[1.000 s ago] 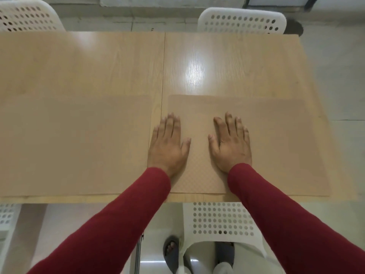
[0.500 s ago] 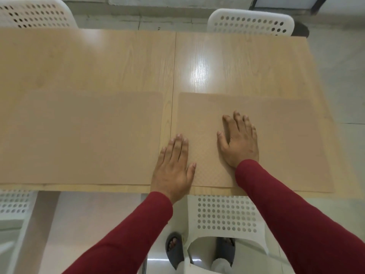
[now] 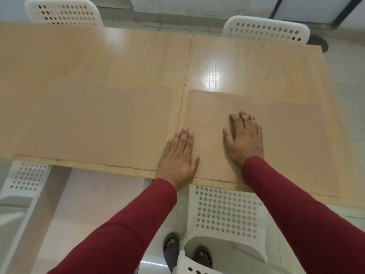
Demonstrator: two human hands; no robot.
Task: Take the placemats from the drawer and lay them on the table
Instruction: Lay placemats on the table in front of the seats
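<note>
Two placemats lie side by side along the table's [image 3: 246, 62] near edge. Right hand [image 3: 245, 139] rests flat and released on the right placemat [image 3: 292, 147]; left hand [image 3: 178, 157], also flat, covers its left edge.

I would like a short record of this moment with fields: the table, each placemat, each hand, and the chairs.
table: light wood, seam down its middle
left placemat: flat, left of the seam
right placemat: flat, right of the seam
left hand: open, palm down at the right placemat's near left corner
right hand: open, palm down on the right placemat
chairs: white perforated, two at the far side, one near
</note>
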